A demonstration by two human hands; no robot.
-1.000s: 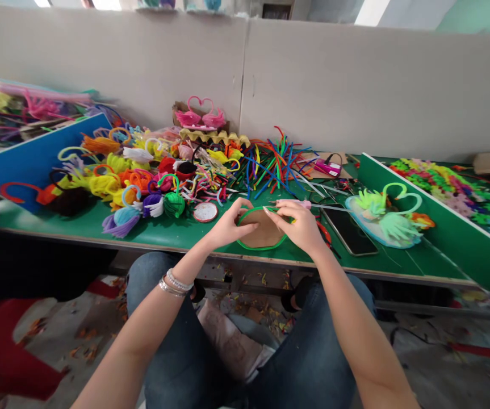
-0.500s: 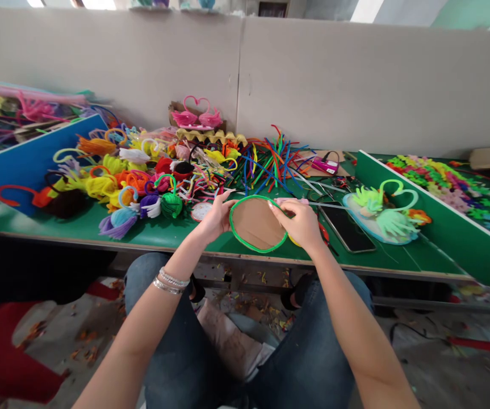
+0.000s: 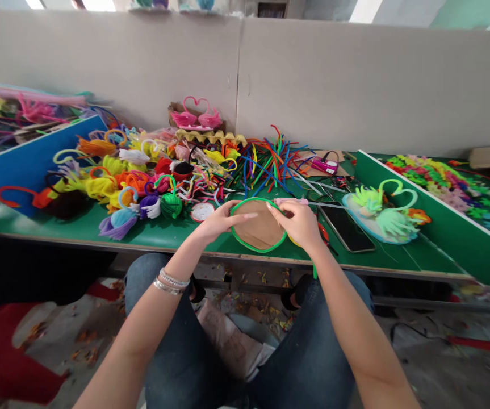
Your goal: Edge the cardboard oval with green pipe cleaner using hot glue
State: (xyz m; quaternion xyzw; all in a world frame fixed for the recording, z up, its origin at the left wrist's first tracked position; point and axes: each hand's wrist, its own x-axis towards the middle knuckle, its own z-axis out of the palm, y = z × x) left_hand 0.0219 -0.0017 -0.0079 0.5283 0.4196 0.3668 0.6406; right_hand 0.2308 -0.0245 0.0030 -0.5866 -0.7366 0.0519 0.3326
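Between my hands, above the table's front edge, is a round cardboard disc [image 3: 258,230] with a bright green pipe cleaner [image 3: 256,249] running along its rim. My left hand [image 3: 221,220] grips the disc's left side, its thumb lying over the cardboard. On the right side, my right hand [image 3: 296,220] pinches the rim between thumb and fingers. A loose green end hangs below my right wrist. Behind that hand lies a pink-handled tool [image 3: 290,201], partly hidden; I cannot make out its kind. A small white round piece with a red edge [image 3: 202,212] lies left of the disc.
Several pipe-cleaner swans and yarn bundles [image 3: 104,182] crowd the left. Loose pipe cleaners [image 3: 276,162] lie behind the disc. To the right are a phone [image 3: 349,227] and a light-green swan pair [image 3: 383,213], beside a green divider [image 3: 432,221]. A blue divider [image 3: 36,162] stands left.
My left thumb has come down across the face of the cardboard. A loose green end now shows below my right wrist. The disc has hardly moved.
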